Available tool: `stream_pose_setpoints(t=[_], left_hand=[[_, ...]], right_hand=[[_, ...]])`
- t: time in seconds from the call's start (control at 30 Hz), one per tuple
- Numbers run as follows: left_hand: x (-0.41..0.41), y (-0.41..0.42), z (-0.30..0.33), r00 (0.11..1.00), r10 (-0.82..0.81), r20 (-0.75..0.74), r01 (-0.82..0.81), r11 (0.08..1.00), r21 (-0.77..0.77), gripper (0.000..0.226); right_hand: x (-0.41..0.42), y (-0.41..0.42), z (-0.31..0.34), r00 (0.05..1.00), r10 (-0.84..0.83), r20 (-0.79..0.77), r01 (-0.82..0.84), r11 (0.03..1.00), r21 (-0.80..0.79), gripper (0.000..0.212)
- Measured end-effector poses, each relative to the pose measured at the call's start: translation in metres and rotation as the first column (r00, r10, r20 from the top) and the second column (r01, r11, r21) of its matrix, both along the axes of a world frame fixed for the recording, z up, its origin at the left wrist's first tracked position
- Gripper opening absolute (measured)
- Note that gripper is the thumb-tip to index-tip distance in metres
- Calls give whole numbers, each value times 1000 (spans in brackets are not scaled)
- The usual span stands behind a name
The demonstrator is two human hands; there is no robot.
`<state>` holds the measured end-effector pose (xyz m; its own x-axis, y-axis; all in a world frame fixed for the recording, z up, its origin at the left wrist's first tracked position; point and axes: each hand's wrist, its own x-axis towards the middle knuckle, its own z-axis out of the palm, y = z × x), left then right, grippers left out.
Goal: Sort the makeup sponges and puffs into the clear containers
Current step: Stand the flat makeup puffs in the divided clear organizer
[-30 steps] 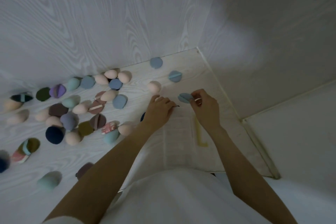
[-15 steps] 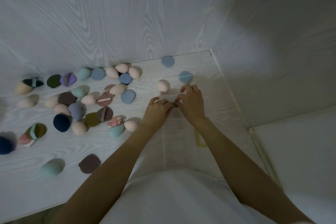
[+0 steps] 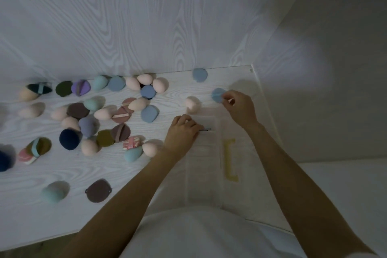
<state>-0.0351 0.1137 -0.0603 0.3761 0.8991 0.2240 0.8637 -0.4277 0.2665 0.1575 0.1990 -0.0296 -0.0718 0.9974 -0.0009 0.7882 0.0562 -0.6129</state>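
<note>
**Right hand back out to the blue puff**

Half a second ago both my hands were together at the far edge of the clear plastic container (image 3: 206, 153). Now my right hand (image 3: 240, 107) has gone out past it, and thumb and forefinger are pinched on the rim of the round pale-blue fabric puff with a strap (image 3: 217, 94), which sits on the white wood-grain table (image 3: 62, 195) just beyond the container. My left hand (image 3: 181, 134) stays curled down on the container's near-left corner; I cannot tell what, if anything, it grips. The peach egg-shaped sponge (image 3: 192, 103) lies between my hands, untouched. I judge this puff goes into the container next. Most sponges and puffs are still scattered to my left, so the sorting has barely begun.
</note>
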Motion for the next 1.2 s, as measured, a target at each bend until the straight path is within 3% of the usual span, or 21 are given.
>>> stream_pose_setpoints(t=[0.17, 0.3, 0.5, 0.7, 0.87, 1.03, 1.2], left_hand=[[0, -3, 0, 999, 46, -3, -45, 996, 78, 24], [-1, 1, 1, 996, 79, -35, -76, 994, 80, 16], [-3, 1, 5, 997, 64, -35, -63, 998, 17, 23], [-7, 1, 9, 996, 76, -41, -77, 997, -23, 28], [-7, 0, 9, 997, 73, -3, -73, 997, 2, 24], [-8, 0, 6, 998, 59, 4, -59, 998, 3, 12], [-8, -1, 2, 995, 50, 84, -55, 996, 66, 19]], right_hand=[[-5, 39, -31, 956, -40, 289, 92, 981, -169, 43], [-8, 42, -48, 914, -57, 401, 118, 985, -128, 31], [2, 25, -35, 977, -206, 54, 211, 969, -126, 9], [-2, -28, 18, 985, 15, -175, -6, 998, 55, 13], [-19, -60, 13, 986, 99, 135, -126, 970, 208, 10], [-32, -61, -8, 874, 95, 476, -280, 900, 334, 4], [-33, -54, -15, 854, 169, 492, -337, 901, 275, 3]])
